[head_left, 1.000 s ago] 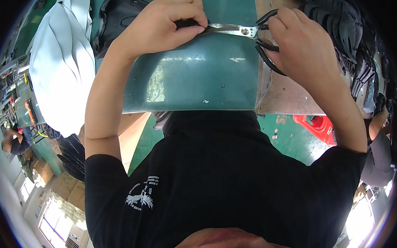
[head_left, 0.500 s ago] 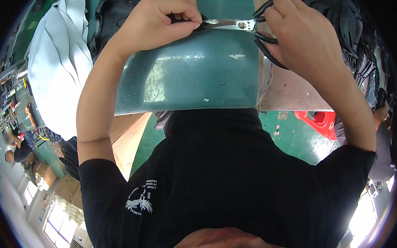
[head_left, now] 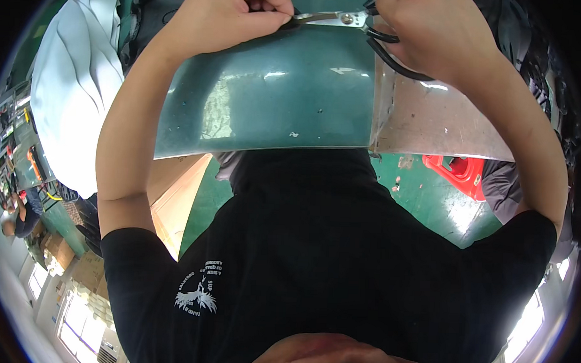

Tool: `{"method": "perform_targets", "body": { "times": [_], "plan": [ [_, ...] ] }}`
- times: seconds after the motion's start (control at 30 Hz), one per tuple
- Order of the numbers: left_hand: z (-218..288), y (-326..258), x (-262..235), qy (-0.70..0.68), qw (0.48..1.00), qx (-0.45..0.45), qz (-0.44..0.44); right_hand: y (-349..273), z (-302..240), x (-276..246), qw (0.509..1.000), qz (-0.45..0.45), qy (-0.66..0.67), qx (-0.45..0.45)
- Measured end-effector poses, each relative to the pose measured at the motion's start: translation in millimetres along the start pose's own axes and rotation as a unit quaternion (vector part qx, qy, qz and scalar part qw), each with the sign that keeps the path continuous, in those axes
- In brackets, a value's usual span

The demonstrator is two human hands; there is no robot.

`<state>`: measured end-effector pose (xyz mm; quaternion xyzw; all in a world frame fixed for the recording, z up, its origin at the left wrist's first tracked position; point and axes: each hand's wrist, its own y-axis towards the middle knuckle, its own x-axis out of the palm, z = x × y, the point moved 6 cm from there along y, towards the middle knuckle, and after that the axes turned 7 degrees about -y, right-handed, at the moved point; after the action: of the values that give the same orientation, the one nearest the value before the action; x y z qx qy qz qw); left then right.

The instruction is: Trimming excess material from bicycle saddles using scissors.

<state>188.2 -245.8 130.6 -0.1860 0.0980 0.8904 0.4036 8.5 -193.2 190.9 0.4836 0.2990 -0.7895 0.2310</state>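
In my right hand (head_left: pixel 439 33) is a pair of scissors (head_left: pixel 348 19) with black handles and silver blades, fingers wrapped round the loops. The blades point left, their tips at the pinched thumb and fingers of my left hand (head_left: pixel 235 19). Between those left fingers is a small dark piece, mostly hidden by the hand; its kind cannot be made out. Both hands are above the far part of the green tabletop (head_left: pixel 267 110). Black shaped pieces (head_left: pixel 148 16) lie beyond my left forearm.
Layered white sheets (head_left: pixel 76 97) hang at the left. A brown board (head_left: pixel 427 125) adjoins the green top on the right. Black pieces (head_left: pixel 534 75) are heaped at the far right. Below are a red plastic item (head_left: pixel 466 181) and cardboard (head_left: pixel 178 200). Another person (head_left: pixel 24 217) is at the far left.
Both hands and the scissors appear higher in the picture, as the whole view has shifted slightly. The scissors' tips stay at my left fingertips, and both grips look the same.
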Motion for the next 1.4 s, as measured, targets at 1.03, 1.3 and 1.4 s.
{"method": "perform_targets", "body": {
  "times": [1.03,1.3,1.4],
  "plan": [
    [-21.4,12.0,-2.6,-0.148,0.878,0.451,-0.055,-65.4,15.7,48.5,0.969,0.199,0.093,0.115],
    [-34.8,16.4,-4.1,-0.251,0.878,0.394,-0.104,-26.0,12.6,22.0,0.982,0.136,0.126,0.032],
    [-34.0,14.9,-3.2,-0.269,0.884,0.368,-0.104,-20.6,5.8,22.4,0.985,0.148,0.091,-0.010]
  ]
}}
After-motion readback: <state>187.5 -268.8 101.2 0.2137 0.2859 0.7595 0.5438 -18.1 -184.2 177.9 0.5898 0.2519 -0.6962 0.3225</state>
